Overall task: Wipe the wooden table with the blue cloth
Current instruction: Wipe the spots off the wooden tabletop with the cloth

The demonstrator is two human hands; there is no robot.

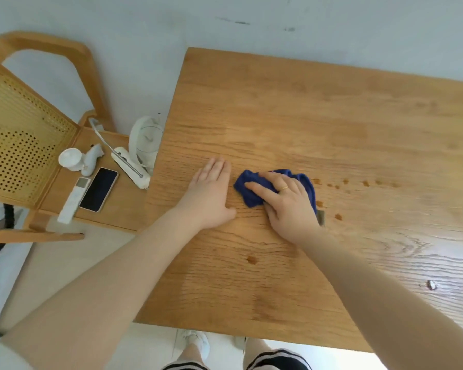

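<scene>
The blue cloth [275,186] is seen bunched on the wooden desk [332,116], near the middle of its left half, and is pressed down by the right hand [286,201], whose fingers are laid over it and slightly curled into its folds. The left hand [211,190] is laid flat on the bare wood just beside the cloth, fingers straight and together, nothing held. Small brown spots [364,182] are visible on the desk just to the right of the cloth. The cloth is judged to be soft, light and limp, so it is likely to crumple and slide under the palm; it is best held from above with the fingers spread across the bunch, so that broad pressure is kept while it is pushed toward the spots
</scene>
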